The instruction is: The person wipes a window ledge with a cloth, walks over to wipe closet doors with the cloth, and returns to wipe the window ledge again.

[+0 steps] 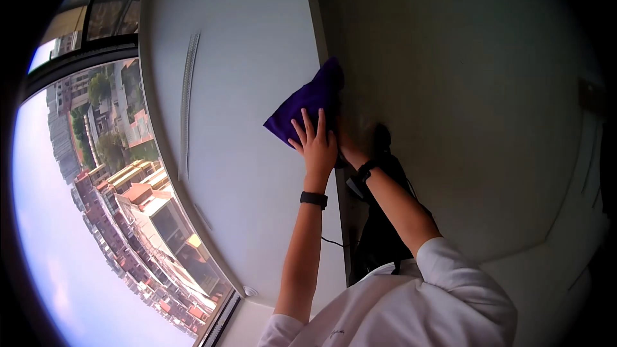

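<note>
A purple cloth [299,109] lies over the edge of a pale, flat ledge [257,38], one part on top and another hanging past the edge. My left hand [317,151] rests flat on the cloth with its fingers spread. Beside it, at the ledge's edge, is my right hand [350,148], close to the hanging part of the cloth. The fingers of that hand are hidden, so its grip does not show. Dark bands circle both wrists.
Along the ledge runs a narrow slotted vent [188,103]. A window [83,218] on the left looks out on buildings. A thin dark cable [333,242] crosses the ledge's edge near my body. My dark shoe [382,136] shows above the floor [463,135].
</note>
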Demonstrator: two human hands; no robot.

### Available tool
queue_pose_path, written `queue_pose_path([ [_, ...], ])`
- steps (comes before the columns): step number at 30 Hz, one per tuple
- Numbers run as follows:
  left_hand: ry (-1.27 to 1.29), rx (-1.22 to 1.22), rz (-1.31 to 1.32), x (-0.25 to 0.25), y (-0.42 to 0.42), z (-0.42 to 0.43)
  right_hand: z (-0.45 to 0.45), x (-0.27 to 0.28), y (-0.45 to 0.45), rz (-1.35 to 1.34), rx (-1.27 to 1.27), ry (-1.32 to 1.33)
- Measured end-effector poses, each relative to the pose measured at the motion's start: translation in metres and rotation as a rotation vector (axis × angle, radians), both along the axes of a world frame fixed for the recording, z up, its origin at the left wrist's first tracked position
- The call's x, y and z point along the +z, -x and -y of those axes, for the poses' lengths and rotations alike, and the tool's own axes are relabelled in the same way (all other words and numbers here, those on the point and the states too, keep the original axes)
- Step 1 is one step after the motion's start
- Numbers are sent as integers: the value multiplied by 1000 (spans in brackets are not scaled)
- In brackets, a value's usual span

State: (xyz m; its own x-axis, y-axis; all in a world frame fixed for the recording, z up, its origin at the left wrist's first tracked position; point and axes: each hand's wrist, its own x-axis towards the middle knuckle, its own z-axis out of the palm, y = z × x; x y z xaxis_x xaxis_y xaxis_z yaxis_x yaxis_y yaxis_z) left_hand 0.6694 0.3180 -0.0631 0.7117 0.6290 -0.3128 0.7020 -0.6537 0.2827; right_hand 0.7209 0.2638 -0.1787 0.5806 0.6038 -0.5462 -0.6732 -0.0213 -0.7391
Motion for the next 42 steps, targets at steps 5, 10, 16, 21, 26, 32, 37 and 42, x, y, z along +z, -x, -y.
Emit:
queue_pose_path([
  [5, 64, 74, -108, -15, 13, 10, 20, 44, 7, -183, 98, -118],
  [10, 55, 82, -68, -22, -72, -64, -50, 47, -103, 101, 30, -120],
  [16, -93, -90, -14, -22, -131, -88, -71, -43, -123, -63, 99, -177],
  [21, -88, -72, -85, -19, -87, -54, -30, 28, -88, -305, 164, 92],
  [26, 130, 48, -81, -14, -128, -98, -46, 54, -145, -242, 91, -80],
  [32, 49, -19, -30, -25, -211, -151, -112, 46, -233, -305, -2, -269],
  [37, 38, -117, -47, -20, -221, -169, -97, 33, -188, -519, 27, -125],
  [42, 58, -124, -42, -22, -216, -177, -101, 41, -198, -528, -29, -242],
])
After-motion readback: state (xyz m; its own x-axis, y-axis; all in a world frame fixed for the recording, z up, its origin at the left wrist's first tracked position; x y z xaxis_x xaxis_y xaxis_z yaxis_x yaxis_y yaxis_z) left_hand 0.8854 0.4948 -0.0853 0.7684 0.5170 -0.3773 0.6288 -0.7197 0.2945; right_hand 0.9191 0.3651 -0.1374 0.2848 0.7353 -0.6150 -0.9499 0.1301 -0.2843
